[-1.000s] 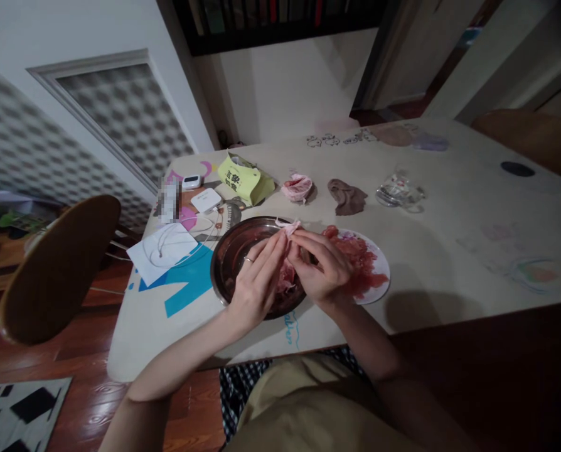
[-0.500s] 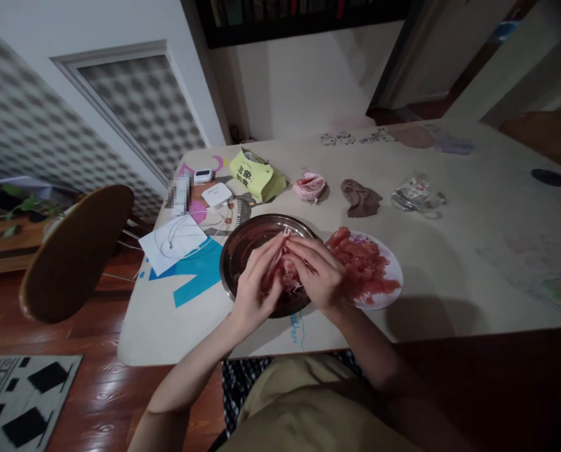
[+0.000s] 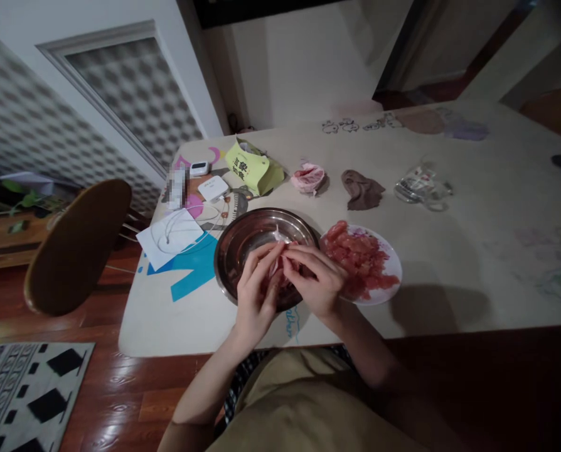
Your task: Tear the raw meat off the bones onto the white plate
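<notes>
Over a steel bowl [image 3: 228,245], my left hand [image 3: 258,289] and my right hand [image 3: 319,279] meet with their fingertips close together. Both are closed on a piece of raw meat [image 3: 277,267] with pale, whitish strands, mostly covered by the fingers. A white strip sticks up just beyond the fingertips, inside the bowl. Right of the bowl, partly behind my right hand, a white plate [image 3: 392,287] bears a heap of pinkish-red meat pieces [image 3: 360,257].
Behind the bowl lie a yellow-green bag [image 3: 255,168], a pink wrapped bundle [image 3: 309,178], a brown cloth [image 3: 363,190] and clear plastic packaging [image 3: 422,187]. White devices, a cable and paper [image 3: 167,242] lie at left, near a chair [image 3: 78,248].
My hands have shifted slightly down and toward me over the bowl, uncovering more of its inside. The camera view has tilted a little. Both hands still grip the meat.
</notes>
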`<state>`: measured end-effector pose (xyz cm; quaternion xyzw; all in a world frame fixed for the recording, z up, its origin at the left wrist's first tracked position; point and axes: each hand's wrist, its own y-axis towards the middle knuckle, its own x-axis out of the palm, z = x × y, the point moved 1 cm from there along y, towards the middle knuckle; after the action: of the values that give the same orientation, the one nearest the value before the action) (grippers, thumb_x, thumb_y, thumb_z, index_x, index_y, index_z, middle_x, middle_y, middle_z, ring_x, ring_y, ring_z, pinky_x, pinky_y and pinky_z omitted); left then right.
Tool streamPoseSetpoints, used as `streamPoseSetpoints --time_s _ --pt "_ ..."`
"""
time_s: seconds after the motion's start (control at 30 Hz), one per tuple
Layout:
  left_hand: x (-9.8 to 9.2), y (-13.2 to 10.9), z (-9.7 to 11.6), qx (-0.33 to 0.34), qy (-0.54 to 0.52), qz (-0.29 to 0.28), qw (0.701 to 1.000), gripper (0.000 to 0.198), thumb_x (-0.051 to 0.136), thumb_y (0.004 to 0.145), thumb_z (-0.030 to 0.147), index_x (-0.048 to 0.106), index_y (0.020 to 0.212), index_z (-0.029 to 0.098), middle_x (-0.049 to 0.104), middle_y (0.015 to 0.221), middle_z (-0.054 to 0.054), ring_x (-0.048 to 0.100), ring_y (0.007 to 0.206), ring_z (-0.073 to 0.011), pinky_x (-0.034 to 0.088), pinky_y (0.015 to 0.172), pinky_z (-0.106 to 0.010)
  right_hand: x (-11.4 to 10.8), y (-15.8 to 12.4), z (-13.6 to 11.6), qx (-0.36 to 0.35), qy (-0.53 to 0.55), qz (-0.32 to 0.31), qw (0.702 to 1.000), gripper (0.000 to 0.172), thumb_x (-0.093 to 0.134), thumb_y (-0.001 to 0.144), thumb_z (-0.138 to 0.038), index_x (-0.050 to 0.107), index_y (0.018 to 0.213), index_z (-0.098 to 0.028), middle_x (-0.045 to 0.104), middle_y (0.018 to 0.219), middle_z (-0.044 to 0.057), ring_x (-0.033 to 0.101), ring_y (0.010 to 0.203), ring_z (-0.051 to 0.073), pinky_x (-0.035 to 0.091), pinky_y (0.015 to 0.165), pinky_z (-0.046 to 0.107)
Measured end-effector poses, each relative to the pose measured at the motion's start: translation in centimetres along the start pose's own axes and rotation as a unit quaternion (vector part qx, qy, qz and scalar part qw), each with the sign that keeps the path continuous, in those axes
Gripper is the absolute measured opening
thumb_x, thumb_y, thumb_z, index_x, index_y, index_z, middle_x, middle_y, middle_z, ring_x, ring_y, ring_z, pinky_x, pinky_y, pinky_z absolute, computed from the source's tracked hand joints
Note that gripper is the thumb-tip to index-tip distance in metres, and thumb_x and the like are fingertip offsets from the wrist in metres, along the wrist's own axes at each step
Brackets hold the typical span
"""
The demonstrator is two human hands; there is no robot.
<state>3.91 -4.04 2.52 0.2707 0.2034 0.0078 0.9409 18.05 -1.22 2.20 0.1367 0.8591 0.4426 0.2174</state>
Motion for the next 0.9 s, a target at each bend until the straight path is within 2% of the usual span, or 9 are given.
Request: streamPoseSetpoints --time_s 0.17,0.3,0.37,0.47,0.63,0.73,0.9 --pt "1.8 0.5 0.9 -0.009 -0.028 -0.004 1.0 0.048 0.058 0.103 0.017 0.057 0.15 0.031 0.062 0.141 -0.009 0.059 0.133 -0.0214 0.051 0.115 -0.04 -1.4 0.3 0.7 0.094 0.051 0.022 0.994 0.016 0.069 0.095 -0.011 0.077 0.1 -0.024 0.082 0.095 0.002 0.079 0.085 0.015 0.068 0.08 0.027" --pt "3.9 1.1 1.5 -0.038 -0.056 -0.016 0.998 0.049 0.061 0.103 0.022 0.056 0.15 0.034 0.061 0.147 -0.008 0.056 0.138 -0.0226 0.046 0.12 -0.042 -3.2 0.5 2.5 0.218 0.12 0.039 0.968 0.008 0.072 0.093 -0.017 0.078 0.097 -0.022 0.082 0.09 0.001 0.079 0.074 0.015 0.066 0.067 0.022" --pt "5.0 1.5 1.9 -0.046 -0.067 -0.028 0.996 0.049 0.061 0.103 0.023 0.055 0.15 0.036 0.06 0.15 -0.007 0.054 0.141 -0.0231 0.043 0.122 -0.043 -4.3 0.6 3.4 0.244 0.138 0.045 0.959 0.007 0.073 0.092 -0.019 0.078 0.097 -0.023 0.082 0.088 0.0 0.079 0.07 0.015 0.067 0.067 0.022" --pt "6.8 2.2 2.3 -0.045 -0.06 -0.047 0.996 0.048 0.06 0.104 0.025 0.054 0.151 0.035 0.059 0.151 -0.007 0.054 0.142 -0.0235 0.043 0.123 -0.044 -6.1 0.7 4.4 0.218 0.099 0.042 0.97 0.011 0.074 0.093 -0.018 0.079 0.1 -0.024 0.083 0.094 0.0 0.08 0.078 0.016 0.068 0.075 0.025" --pt "9.5 2.9 2.7 -0.009 -0.026 -0.07 0.997 0.048 0.055 0.106 0.024 0.052 0.153 0.031 0.06 0.148 -0.009 0.057 0.138 -0.0225 0.046 0.119 -0.041 -8.5 -0.2 5.0 0.124 -0.041 0.045 0.99 0.022 0.069 0.097 -0.012 0.079 0.111 -0.026 0.083 0.106 0.003 0.08 0.099 0.018 0.066 0.094 0.032" --pt "10.6 2.9 2.9 0.0 -0.012 -0.088 0.996 0.048 0.055 0.105 0.023 0.052 0.153 0.03 0.06 0.149 -0.009 0.057 0.137 -0.0227 0.046 0.119 -0.042 -9.6 -1.0 5.5 0.122 -0.066 0.073 0.988 0.025 0.07 0.097 -0.011 0.077 0.115 -0.026 0.083 0.108 0.003 0.08 0.099 0.018 0.065 0.096 0.033" --pt "11.5 3.0 3.7 0.004 0.006 -0.105 0.994 0.047 0.056 0.104 0.022 0.055 0.15 0.028 0.061 0.149 -0.01 0.059 0.137 -0.0239 0.048 0.119 -0.044 -11.0 -1.8 5.9 0.096 -0.079 0.088 0.988 0.025 0.068 0.097 -0.009 0.077 0.11 -0.027 0.082 0.105 0.002 0.079 0.099 0.018 0.065 0.097 0.035"
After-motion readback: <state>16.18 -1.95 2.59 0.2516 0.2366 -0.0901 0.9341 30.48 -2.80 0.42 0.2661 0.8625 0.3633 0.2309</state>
